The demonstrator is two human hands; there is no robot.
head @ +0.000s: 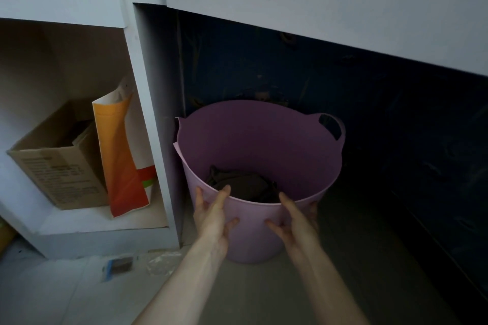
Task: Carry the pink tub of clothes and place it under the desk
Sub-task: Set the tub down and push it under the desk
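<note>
Pink tub point(260, 145): stands on the floor point(330, 272) under the table point(317, 2), just beside the white side panel; dark clothes point(245, 187) at its bottom. Left hand point(215, 216), right hand point(297, 221): fingers spread, resting on the near rim and wall, not gripping. Left shelf: cardboard box point(55, 166), orange paper bag point(121, 155).

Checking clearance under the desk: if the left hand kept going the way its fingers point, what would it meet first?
The left hand already touches the pink tub; straight on, probably the dark clothes inside, though depth is unclear.
</note>
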